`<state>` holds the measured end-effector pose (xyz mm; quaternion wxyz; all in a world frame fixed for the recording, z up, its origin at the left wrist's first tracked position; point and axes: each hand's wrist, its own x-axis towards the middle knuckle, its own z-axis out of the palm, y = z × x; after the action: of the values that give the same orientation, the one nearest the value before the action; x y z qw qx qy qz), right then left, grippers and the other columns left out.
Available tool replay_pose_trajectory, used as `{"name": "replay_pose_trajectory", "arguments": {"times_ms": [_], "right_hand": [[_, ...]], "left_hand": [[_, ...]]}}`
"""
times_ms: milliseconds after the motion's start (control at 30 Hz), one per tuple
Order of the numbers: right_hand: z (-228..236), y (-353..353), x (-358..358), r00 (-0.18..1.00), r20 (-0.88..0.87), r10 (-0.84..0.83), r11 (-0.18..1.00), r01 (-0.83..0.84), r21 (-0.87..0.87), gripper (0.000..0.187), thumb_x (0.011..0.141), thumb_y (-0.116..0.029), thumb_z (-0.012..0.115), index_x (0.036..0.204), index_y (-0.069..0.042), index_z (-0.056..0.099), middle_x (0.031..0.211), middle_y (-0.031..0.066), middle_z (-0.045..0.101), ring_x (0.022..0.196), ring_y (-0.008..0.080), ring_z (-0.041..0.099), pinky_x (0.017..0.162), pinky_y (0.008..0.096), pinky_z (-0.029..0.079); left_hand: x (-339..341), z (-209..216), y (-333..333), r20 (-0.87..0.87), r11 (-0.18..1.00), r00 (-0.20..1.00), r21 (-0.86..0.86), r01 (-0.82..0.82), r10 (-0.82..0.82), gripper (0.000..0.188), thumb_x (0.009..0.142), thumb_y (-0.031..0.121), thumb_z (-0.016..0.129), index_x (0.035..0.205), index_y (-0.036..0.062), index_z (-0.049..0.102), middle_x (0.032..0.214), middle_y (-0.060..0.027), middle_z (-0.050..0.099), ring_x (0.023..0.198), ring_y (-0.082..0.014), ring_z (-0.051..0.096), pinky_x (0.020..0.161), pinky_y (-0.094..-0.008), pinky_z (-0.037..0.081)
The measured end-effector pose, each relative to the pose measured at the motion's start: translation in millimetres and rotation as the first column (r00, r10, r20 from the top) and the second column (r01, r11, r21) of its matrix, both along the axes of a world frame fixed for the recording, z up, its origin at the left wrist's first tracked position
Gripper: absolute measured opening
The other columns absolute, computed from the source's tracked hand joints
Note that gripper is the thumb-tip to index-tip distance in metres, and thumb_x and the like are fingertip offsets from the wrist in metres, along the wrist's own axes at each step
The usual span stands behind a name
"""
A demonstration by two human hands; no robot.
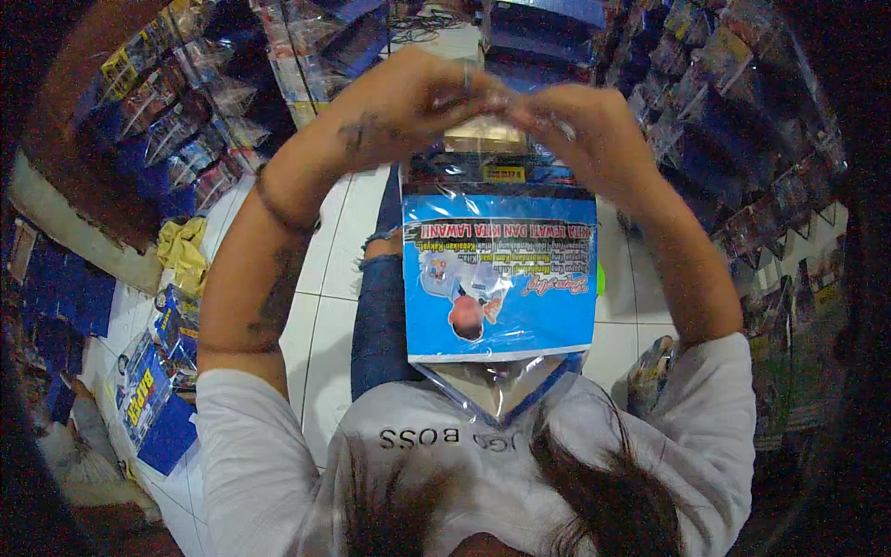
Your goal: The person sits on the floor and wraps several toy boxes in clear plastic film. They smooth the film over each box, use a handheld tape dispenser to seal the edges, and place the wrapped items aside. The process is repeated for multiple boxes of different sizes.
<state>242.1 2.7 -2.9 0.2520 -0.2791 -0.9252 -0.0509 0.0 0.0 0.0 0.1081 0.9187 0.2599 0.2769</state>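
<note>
A clear plastic package [549, 330] with a bright blue printed sheet lies across my lap, its print upside down to me. A pale triangular flap [501, 381] with dark blue edges points from its lower end toward my shirt. Beyond the package's far end, my left hand [422, 88] and my right hand [594, 125] meet fingertip to fingertip. Both are closed in a pinch, apparently on the see-through upper end of the plastic package. The pinched part itself is blurred and hard to make out.
Racks of hanging packets [167, 102] line the left and right. A crumpled yellow bag [181, 252] and blue-and-yellow printed packets [153, 404] lie at left on the white tiled floor [320, 325]. Dark cables [413, 30] coil at the far end. Something bright green [600, 278] shows beside the package.
</note>
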Motion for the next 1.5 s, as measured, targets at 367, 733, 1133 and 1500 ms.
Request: {"name": "replay_pose_trajectory", "arguments": {"times_ms": [367, 733, 1133, 1500], "right_hand": [[-72, -122, 29, 0.998, 0.062, -0.018, 0.982, 0.029, -0.189, 0.052, 0.083, -0.02, 0.065, 0.128, 0.002, 0.052, 0.14, 0.0196, 0.046, 0.135, 0.0333, 0.039, 0.111, 0.0461, 0.031], [-438, 15, 231, 0.437, 0.411, -0.8, 0.193, 0.836, -0.514, 0.048, 0.082, -0.032, 0.067, 0.118, -0.003, 0.057, 0.112, 0.0166, 0.063, 0.102, 0.0311, 0.061, 0.09, 0.0417, 0.047], [1, -26, 70, 0.754, -0.622, 0.209, 0.898, -0.401, -0.185, 0.048, 0.07, -0.002, 0.061, 0.118, -0.002, 0.058, 0.124, 0.0172, 0.058, 0.111, 0.0276, 0.059, 0.091, 0.0373, 0.049], [83, -88, -95, 0.652, 0.664, 0.367, 0.898, -0.433, -0.071, 0.045, 0.072, -0.011, 0.064, 0.116, -0.004, 0.063, 0.118, 0.0173, 0.058, 0.108, 0.0306, 0.058, 0.094, 0.0391, 0.044]], "left_hand": [[55, -68, -151, -0.301, 0.956, 0.909, 0.029, -0.293, 0.287, 0.109, 0.066, 0.048, 0.073, 0.142, -0.0131, 0.023, 0.15, -0.0338, 0.015, 0.141, -0.0488, 0.015, 0.113, -0.0532, 0.022], [81, -86, -161, -0.4, 0.755, 0.675, 0.54, -0.373, 0.62, 0.057, 0.087, 0.016, 0.041, 0.136, -0.0129, 0.037, 0.141, -0.0356, 0.035, 0.132, -0.0481, 0.036, 0.109, -0.0491, 0.032], [77, -94, -162, -0.314, 0.66, 0.678, 0.672, -0.336, 0.664, 0.057, 0.084, 0.021, 0.045, 0.13, -0.0135, 0.045, 0.133, -0.0369, 0.043, 0.121, -0.0491, 0.047, 0.103, -0.0493, 0.039], [73, -102, -162, -0.237, 0.67, 0.729, 0.635, -0.384, 0.642, 0.054, 0.089, 0.019, 0.04, 0.134, -0.0114, 0.039, 0.133, -0.0341, 0.043, 0.12, -0.045, 0.048, 0.104, -0.049, 0.039]]}}
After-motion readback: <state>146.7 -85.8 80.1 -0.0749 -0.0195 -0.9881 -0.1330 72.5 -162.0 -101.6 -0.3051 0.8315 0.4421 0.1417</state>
